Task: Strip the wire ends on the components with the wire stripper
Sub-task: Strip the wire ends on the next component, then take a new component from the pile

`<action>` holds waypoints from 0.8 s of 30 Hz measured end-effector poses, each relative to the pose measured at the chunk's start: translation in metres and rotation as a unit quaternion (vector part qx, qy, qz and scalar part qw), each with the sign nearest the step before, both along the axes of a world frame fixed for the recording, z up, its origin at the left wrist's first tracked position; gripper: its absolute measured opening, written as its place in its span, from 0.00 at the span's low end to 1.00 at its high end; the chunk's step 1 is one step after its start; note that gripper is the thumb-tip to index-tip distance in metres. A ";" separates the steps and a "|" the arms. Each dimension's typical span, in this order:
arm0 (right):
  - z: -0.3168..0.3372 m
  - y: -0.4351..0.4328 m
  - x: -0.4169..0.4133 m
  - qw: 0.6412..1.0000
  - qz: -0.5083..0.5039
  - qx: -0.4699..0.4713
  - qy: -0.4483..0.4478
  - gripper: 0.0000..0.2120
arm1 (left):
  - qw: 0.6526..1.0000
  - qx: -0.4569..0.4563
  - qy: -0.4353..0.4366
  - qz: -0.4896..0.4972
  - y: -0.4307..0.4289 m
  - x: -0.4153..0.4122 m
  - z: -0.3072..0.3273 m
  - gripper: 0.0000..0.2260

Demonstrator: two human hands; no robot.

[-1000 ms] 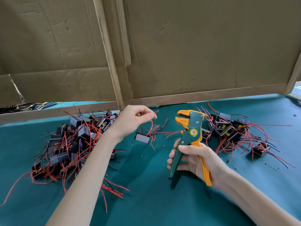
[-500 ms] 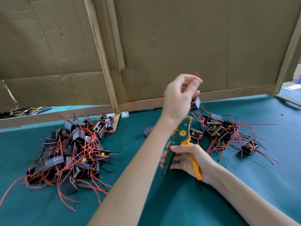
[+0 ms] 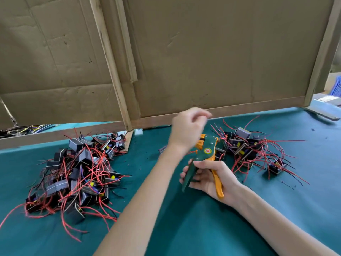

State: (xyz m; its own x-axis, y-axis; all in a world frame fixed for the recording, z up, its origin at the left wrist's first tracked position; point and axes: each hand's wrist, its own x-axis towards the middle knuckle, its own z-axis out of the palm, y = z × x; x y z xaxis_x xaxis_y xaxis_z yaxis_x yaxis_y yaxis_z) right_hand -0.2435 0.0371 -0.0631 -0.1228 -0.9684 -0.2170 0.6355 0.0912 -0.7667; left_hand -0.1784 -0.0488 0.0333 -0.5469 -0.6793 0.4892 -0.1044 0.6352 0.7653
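My right hand [image 3: 212, 179] grips the handles of the green and orange wire stripper [image 3: 206, 152], jaws pointing up and away over the teal table [image 3: 184, 228]. My left hand [image 3: 188, 126] is blurred above the stripper's jaws, its fingers loosely curled, and I see nothing in it. To the right lies a pile of components with red and black wires [image 3: 247, 146]. A larger tangled pile of components [image 3: 77, 172] lies at the left. One lone component [image 3: 162, 149] rests on the cloth beside my left wrist.
A cardboard wall on a wooden frame [image 3: 203, 61] stands close behind the work area, with a slanted wooden post [image 3: 110, 71] near the middle. Loose wire scraps dot the cloth. A blue crate [image 3: 336, 85] shows at the far right edge.
My left hand picked up a component at mid-table, carried it up and right over the stripper, and now shows no component; it has dropped lower. The right hand kept its grip on the stripper.
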 end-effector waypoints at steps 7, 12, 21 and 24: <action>0.000 0.001 0.001 0.998 0.008 -0.025 -0.056 0.06 | 0.907 -0.024 -0.397 0.139 -0.075 0.026 -0.070 0.19; 0.004 0.003 0.001 0.999 0.009 -0.021 -0.048 0.06 | 0.901 -0.045 -0.408 0.143 -0.078 0.032 -0.077 0.12; 0.005 0.011 0.002 0.999 0.018 -0.026 -0.035 0.09 | 0.955 0.009 -0.278 0.101 -0.061 0.073 -0.065 0.02; 0.006 0.012 0.002 0.999 0.024 -0.020 -0.006 0.10 | 0.970 0.030 -0.226 0.080 -0.055 0.080 -0.066 0.06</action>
State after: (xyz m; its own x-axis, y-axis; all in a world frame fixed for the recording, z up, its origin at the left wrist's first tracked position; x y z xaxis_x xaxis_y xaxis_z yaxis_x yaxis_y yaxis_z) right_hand -0.2410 0.0490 -0.0567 -0.0729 -0.9811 -0.1790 0.6395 0.0917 -0.7633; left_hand -0.0986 -0.1038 -0.0328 -0.5820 -0.7927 0.1814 -0.5307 0.5393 0.6539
